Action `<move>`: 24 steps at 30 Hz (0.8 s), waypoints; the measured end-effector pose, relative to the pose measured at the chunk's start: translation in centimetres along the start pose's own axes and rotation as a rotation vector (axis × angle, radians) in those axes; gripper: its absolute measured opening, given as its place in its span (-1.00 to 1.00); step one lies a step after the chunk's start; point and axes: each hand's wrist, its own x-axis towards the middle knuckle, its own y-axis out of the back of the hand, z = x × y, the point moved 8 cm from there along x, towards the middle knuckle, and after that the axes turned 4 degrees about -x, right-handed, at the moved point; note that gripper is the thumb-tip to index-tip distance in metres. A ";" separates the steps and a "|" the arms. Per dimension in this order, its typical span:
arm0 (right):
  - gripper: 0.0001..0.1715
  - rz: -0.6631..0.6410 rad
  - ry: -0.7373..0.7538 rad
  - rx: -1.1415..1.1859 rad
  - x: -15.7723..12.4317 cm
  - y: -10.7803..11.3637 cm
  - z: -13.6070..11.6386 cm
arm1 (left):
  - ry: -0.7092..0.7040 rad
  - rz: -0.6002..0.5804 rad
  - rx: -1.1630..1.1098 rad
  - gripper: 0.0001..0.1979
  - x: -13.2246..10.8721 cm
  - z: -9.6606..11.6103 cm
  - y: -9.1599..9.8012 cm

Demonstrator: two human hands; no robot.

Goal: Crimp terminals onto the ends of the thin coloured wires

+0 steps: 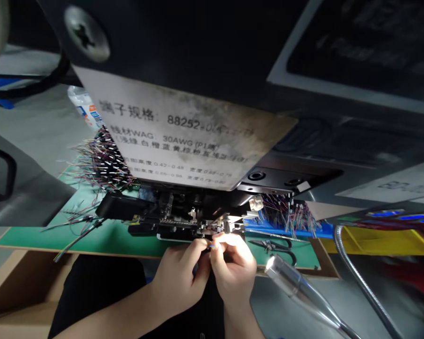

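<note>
My left hand (183,270) and my right hand (235,266) meet fingertip to fingertip in front of the crimping machine (198,52). Thin coloured wires (212,246) show as a small bluish bit pinched between them; most of their length is hidden by the fingers. Right beside my right fingertips is the machine's lit metal tooling (227,225). Whether the wires touch the tooling, I cannot tell.
Bundles of thin wires lie at the left (104,162) and the right (291,214). Black-handled pliers (273,246) rest on the green board (127,245). A lamp (293,280) on a flexible stem shines from the lower right. An open cardboard box (24,287) stands lower left.
</note>
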 end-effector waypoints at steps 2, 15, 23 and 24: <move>-0.80 -0.018 0.037 -0.044 0.1 0.0 -0.2 | 0.007 0.003 0.013 -0.80 0.2 -0.1 0.0; -0.66 -0.163 0.063 0.041 0.9 -0.3 -1.2 | -0.089 0.052 0.103 -0.85 0.1 0.8 0.1; -0.75 -0.274 -0.057 0.115 1.1 -1.0 0.0 | -0.048 0.068 0.062 -0.87 0.3 0.7 0.1; -0.77 -0.283 -0.077 0.123 1.1 -1.1 0.2 | -0.045 0.070 0.052 -0.86 0.3 0.7 0.1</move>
